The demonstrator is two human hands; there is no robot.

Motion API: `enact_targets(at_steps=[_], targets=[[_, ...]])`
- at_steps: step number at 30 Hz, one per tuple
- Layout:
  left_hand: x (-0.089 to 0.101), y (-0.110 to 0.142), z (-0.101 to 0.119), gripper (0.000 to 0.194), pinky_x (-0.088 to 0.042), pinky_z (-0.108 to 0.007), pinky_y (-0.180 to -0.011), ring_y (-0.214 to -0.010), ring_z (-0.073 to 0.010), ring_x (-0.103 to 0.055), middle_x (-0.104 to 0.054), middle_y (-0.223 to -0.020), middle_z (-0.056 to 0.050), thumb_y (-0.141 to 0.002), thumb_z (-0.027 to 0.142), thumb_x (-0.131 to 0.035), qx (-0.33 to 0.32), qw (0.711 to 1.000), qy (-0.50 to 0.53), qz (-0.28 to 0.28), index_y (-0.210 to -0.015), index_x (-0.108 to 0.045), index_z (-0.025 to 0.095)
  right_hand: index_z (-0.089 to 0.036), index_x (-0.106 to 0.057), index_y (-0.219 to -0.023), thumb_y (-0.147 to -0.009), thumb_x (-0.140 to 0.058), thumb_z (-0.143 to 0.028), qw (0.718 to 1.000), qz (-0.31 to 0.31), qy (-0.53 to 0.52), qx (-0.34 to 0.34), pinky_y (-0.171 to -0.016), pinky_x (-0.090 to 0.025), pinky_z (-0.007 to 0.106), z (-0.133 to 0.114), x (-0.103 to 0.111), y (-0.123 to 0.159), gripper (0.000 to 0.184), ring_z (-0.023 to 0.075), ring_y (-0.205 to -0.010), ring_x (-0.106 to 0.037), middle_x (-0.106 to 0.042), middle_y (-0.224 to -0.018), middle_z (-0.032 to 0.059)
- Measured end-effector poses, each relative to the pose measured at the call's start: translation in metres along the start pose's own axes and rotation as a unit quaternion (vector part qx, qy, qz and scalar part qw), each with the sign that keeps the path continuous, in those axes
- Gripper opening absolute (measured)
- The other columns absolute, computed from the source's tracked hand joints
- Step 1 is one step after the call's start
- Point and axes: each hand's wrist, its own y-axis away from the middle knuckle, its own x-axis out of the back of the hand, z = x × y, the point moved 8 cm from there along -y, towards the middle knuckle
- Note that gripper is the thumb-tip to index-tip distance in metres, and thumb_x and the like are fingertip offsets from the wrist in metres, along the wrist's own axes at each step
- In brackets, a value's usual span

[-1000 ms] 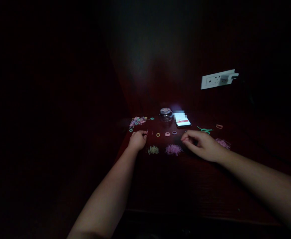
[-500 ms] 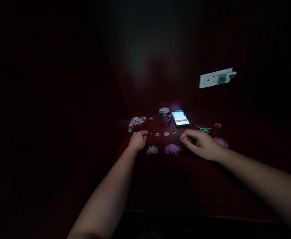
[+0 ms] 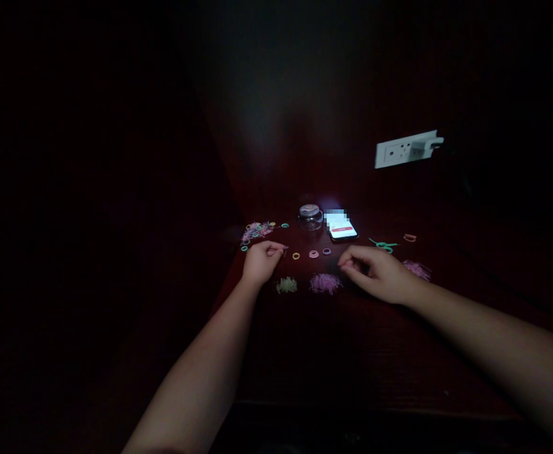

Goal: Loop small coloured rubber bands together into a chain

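In dim light, my left hand rests on the dark red table, fingers curled with thumb and forefinger pinched near a tiny red piece. My right hand lies knuckles up, fingers curled in a pinch; what it holds, if anything, is hidden. Between the hands lie a yellow ring, a pink ring and a purple ring. In front of them sit a pale yellow heap of bands and a pink heap.
A mixed pile of small coloured rings lies at the back left. A clear jar and a lit phone stand behind the rings. Green bands, an orange band and another pink heap lie to the right. A wall socket with a plug sits above.
My left hand's pinched fingertips have reached a little to the right, up to the tiny red piece. The right hand has hardly moved; the view has shifted slightly.
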Motion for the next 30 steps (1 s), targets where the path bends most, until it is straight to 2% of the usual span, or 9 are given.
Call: enact_targets(at_steps=[4, 8, 11, 23, 27, 30], targets=[[-0.015, 0.011, 0.038, 0.014, -0.058, -0.027, -0.070, -0.075, -0.0160, -0.071, -0.076, -0.087, -0.005, -0.082, 0.023, -0.067, -0.068, 0.993, 0.095, -0.016, -0.093, -0.074, 0.017, -0.018, -0.062, -0.087, -0.086, -0.057, -0.023, 1.000, 0.015, 0.004, -0.004, -0.053, -0.039, 0.023, -0.001, -0.001, -0.001, 0.007, 0.0115, -0.056, -0.051, -0.056, -0.067, -0.0010], [-0.033, 0.031, 0.084, 0.012, -0.058, -0.028, -0.072, -0.077, -0.0159, -0.071, -0.077, -0.093, -0.004, -0.081, 0.021, -0.069, -0.167, 0.979, 0.099, -0.061, -0.090, -0.075, 0.020, -0.017, -0.063, -0.094, -0.084, -0.060, -0.021, 0.999, 0.046, 0.023, -0.016, -0.055, -0.040, 0.023, 0.000, 0.003, -0.002, 0.011, 0.0112, -0.059, -0.052, -0.059, -0.073, -0.0001], [-0.035, 0.042, 0.105, 0.010, -0.057, -0.028, -0.079, -0.086, -0.0167, -0.072, -0.076, -0.095, -0.003, -0.082, 0.019, -0.068, -0.214, 0.967, 0.116, -0.073, -0.089, -0.076, 0.021, -0.017, -0.064, -0.095, -0.084, -0.061, -0.022, 0.998, 0.057, 0.025, -0.019, -0.056, -0.040, 0.023, 0.000, 0.004, -0.002, 0.012, 0.0113, -0.060, -0.053, -0.061, -0.075, 0.0006], [-0.038, 0.047, 0.112, 0.012, -0.057, -0.030, -0.084, -0.090, -0.0162, -0.071, -0.076, -0.095, -0.002, -0.083, 0.017, -0.068, -0.232, 0.960, 0.126, -0.089, -0.090, -0.075, 0.023, -0.018, -0.062, -0.083, -0.085, -0.059, -0.020, 0.999, 0.043, 0.027, -0.016, -0.054, -0.039, 0.023, -0.002, 0.003, -0.004, 0.005, 0.0116, -0.059, -0.052, -0.059, -0.069, 0.0000], [-0.040, 0.044, 0.106, 0.008, -0.059, -0.029, -0.077, -0.082, -0.0157, -0.072, -0.076, -0.095, -0.003, -0.082, 0.020, -0.069, -0.199, 0.965, 0.144, -0.094, -0.089, -0.073, 0.020, -0.018, -0.060, -0.081, -0.084, -0.057, -0.019, 0.998, 0.053, 0.035, -0.013, -0.053, -0.038, 0.023, -0.003, 0.005, -0.003, 0.004, 0.0120, -0.058, -0.052, -0.057, -0.068, -0.0002], [-0.041, 0.043, 0.101, 0.007, -0.059, -0.029, -0.077, -0.083, -0.0163, -0.072, -0.076, -0.095, -0.005, -0.081, 0.022, -0.070, -0.170, 0.966, 0.172, -0.089, -0.088, -0.070, 0.018, -0.018, -0.059, -0.081, -0.083, -0.057, -0.018, 0.998, 0.050, 0.034, -0.014, -0.052, -0.038, 0.023, -0.003, 0.006, -0.003, 0.003, 0.0123, -0.057, -0.052, -0.056, -0.067, -0.0005]])
